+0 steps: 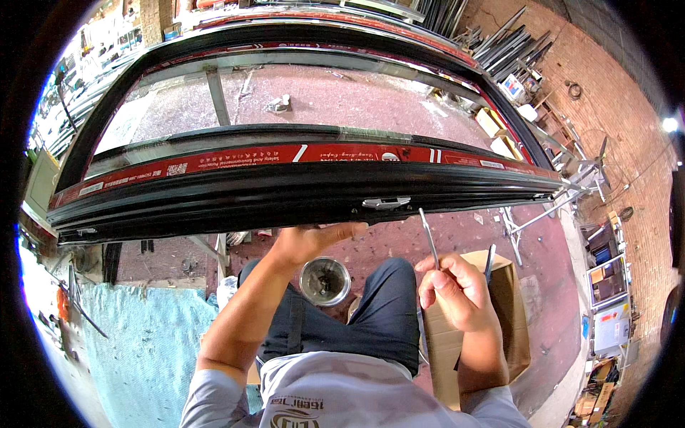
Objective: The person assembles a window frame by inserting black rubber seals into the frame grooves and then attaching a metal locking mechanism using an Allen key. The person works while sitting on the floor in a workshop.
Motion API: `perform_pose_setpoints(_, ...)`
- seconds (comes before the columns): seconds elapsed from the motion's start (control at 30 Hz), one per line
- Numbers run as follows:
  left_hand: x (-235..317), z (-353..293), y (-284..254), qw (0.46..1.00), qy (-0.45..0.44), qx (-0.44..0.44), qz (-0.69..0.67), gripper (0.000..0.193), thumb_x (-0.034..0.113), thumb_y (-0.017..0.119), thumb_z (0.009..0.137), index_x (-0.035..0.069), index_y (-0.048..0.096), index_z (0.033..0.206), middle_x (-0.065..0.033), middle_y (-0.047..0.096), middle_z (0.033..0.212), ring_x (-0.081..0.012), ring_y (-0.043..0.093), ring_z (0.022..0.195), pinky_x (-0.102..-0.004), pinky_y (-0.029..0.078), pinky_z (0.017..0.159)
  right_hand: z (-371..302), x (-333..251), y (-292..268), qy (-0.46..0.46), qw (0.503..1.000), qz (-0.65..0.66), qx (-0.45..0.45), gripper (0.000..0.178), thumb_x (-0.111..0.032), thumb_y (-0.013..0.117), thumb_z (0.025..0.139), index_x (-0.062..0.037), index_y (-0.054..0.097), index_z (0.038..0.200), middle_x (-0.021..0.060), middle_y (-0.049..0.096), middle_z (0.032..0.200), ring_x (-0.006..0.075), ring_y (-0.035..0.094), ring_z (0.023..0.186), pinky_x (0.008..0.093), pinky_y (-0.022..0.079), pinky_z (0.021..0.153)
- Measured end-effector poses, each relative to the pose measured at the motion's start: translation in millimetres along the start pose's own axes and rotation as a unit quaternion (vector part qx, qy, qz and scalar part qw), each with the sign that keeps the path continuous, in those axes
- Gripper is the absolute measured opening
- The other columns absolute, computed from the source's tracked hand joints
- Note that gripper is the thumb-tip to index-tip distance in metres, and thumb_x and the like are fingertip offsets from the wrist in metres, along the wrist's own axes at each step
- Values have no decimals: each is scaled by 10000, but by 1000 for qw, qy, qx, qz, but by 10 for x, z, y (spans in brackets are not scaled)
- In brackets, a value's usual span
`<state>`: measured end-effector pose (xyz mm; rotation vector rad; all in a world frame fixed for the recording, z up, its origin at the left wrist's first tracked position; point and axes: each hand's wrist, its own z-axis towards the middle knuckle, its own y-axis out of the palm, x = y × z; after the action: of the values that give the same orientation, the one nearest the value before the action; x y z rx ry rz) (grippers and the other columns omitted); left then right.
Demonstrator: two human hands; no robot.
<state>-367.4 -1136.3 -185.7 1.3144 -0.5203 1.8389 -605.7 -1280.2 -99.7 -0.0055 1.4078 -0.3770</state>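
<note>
A large black window frame with red protective film and glass lies across in front of me. A small silver metal fitting sits on its near side. My left hand grips the lower near edge, its thumb stretched along it and its other fingers hidden. To the right, my right hand is closed on a thin silver metal rod. The rod points up, its tip close to the frame's edge, just right of the fitting; whether they touch I cannot tell.
A round metal bucket stands between my legs. Beside my right leg is an open cardboard box. A light blue sheet covers floor at left. Long metal profiles lean at the back right, near a standing fan.
</note>
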Motion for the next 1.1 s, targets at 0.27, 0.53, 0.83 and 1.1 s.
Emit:
perform_pose_setpoints(0.27, 39, 103, -35, 989, 98, -53, 94, 369, 170, 831, 792, 34, 687, 1103, -69, 701, 1018, -199, 633, 906, -332, 514, 839, 149, -48, -53, 0, 996, -89, -21, 283, -135, 496, 1035, 31, 582, 1248, 60, 591, 744, 120, 545, 654, 262, 448, 618)
perform_pose_setpoints(0.53, 59, 91, -34, 990, 103, -36, 94, 357, 154, 831, 786, 33, 695, 1093, -67, 707, 1006, -189, 640, 911, -333, 519, 839, 464, -276, 1, -30, 957, -286, -27, 377, -70, 515, 984, -55, 556, 1358, 105, 558, 695, 204, 586, 607, 293, 470, 598)
perform_pose_setpoints(0.83, -139, -36, 70, 998, 37, 5, -49, 293, 66, 799, 807, 49, 707, 1084, -35, 705, 1033, -144, 623, 943, -306, 510, 855, 655, -190, -64, -79, 950, -299, -41, 330, -113, 518, 1015, -51, 591, 1330, 20, 522, 732, 104, 499, 619, 244, 434, 593)
perform_pose_setpoints(1.1, -76, -97, 180, 996, 15, 46, -73, 275, 103, 809, 826, 50, 713, 1078, -19, 705, 1031, -113, 610, 940, -290, 496, 854, 698, -203, -135, -45, 949, -306, -62, 326, -100, 522, 1005, -65, 610, 1316, 20, 526, 740, 109, 512, 639, 252, 446, 611)
